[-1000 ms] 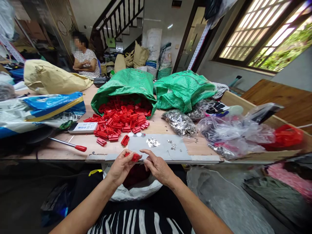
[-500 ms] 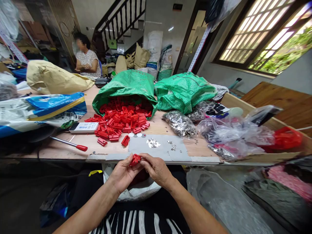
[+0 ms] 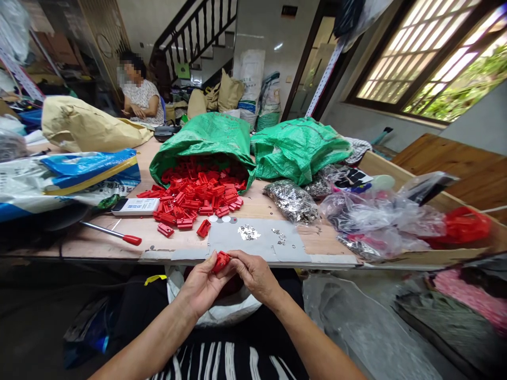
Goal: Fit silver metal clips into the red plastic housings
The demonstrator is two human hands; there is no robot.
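Between my hands, just in front of the table edge, is a small red plastic part (image 3: 221, 262). My left hand (image 3: 202, 285) grips it with thumb and fingers. My right hand (image 3: 255, 274) is closed in a pinch at the part's right side; whatever its fingertips hold is too small to make out. Beyond them on a grey mat (image 3: 225, 245) lie a little heap of shiny metal pieces (image 3: 249, 232) and a smaller scatter of metal bits (image 3: 279, 236). A pile of similar red parts (image 3: 198, 192) spills from a green woven sack (image 3: 214, 132).
A second green sack (image 3: 297, 148) and a clear bag of metal pieces (image 3: 293, 200) lie right of the pile. A red-tipped lever (image 3: 130, 239) and a white box (image 3: 135, 207) are at left. Below my hands is an open white sack (image 3: 229, 312). A person (image 3: 142, 97) sits across the table.
The red part has turned slightly in my fingers, and both hands stay almost in the same place. Across the table, the other person's hands have shifted.
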